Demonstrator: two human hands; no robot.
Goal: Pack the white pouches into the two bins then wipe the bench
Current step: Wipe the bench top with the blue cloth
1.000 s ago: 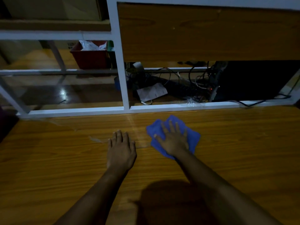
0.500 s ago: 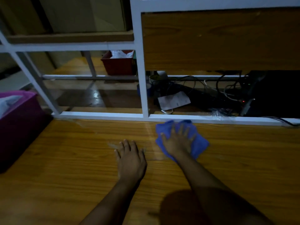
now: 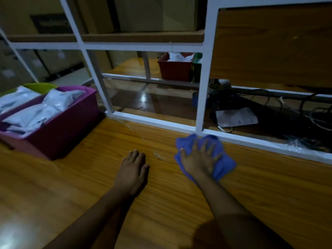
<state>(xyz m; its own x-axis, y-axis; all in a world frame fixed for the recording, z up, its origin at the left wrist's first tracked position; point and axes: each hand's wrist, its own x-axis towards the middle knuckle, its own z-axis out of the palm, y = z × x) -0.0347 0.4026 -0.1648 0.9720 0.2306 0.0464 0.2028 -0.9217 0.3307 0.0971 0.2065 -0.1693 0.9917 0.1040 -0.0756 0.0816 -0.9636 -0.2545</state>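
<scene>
The right hand [image 3: 198, 159] presses flat, fingers spread, on a crumpled blue cloth [image 3: 222, 163], pinning it to the bench [image 3: 269, 186] rather than clutching it; the cloth's far edge lies just beside the white frame rail [image 3: 161, 124] at the bench's back. The left hand [image 3: 133, 169] rests palm-down and empty on the bare wood, at nine o'clock from the right hand and near it, fingers together and extended. Both forearms reach in from six o'clock.

At ten o'clock from the left hand, well apart, a purple bin [image 3: 59, 133] stands on the bench, filled with white pouches [image 3: 41, 112]. Touching it on its far side, at ten o'clock again, a green bin [image 3: 40, 85] also holds white pouches, only partly in view.

Behind the frame, at twelve o'clock, a red bin [image 3: 175, 71] sits on a farther surface. At two o'clock from the right hand, tangled cables [image 3: 287, 112] and a sheet of paper [image 3: 236, 117] lie beyond the rail.
</scene>
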